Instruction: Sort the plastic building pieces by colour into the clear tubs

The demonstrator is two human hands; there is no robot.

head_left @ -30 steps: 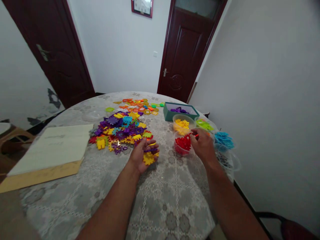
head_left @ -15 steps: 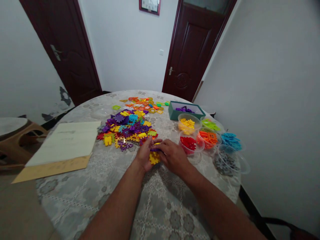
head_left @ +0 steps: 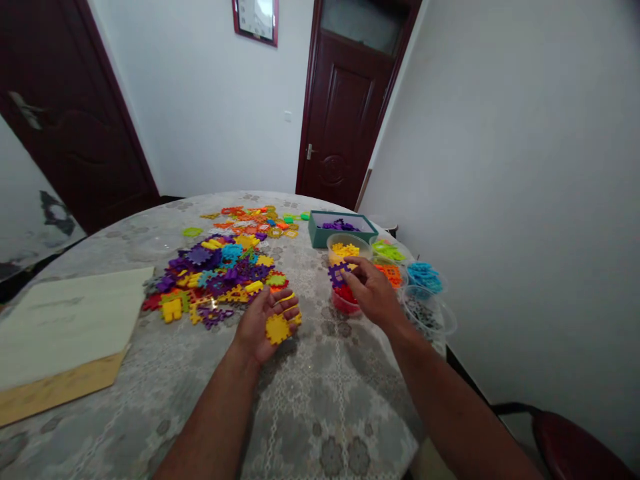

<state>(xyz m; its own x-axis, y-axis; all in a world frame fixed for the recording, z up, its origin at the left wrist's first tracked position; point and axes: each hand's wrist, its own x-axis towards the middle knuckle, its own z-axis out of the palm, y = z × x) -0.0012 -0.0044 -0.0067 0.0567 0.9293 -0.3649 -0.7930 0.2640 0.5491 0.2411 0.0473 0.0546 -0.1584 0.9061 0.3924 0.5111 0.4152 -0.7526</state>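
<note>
A cloth (head_left: 200,380) is covering the bench (head_left: 310,400); paper (head_left: 70,313) and toy pieces (head_left: 220,270) are lying left, tubs (head_left: 345,307) and a green box (head_left: 320,237) standing right.

You are in what looks like a room of a home, at a round table whose grey floral tablecloth (head_left: 220,413), with its lace-like pattern, suits a household better than a workshop. Around you are plain white walls (head_left: 215,100), two dark red panelled doors, one at your left (head_left: 75,127) and one ahead (head_left: 345,100) with a glazed transom (head_left: 365,23) above it, and a small light switch (head_left: 287,116). You also face a red-framed wall clock (head_left: 256,19), partly cut off, and a dark scarred patch (head_left: 56,212) low on the left wall gives the room a worn, lived-in look.
</note>
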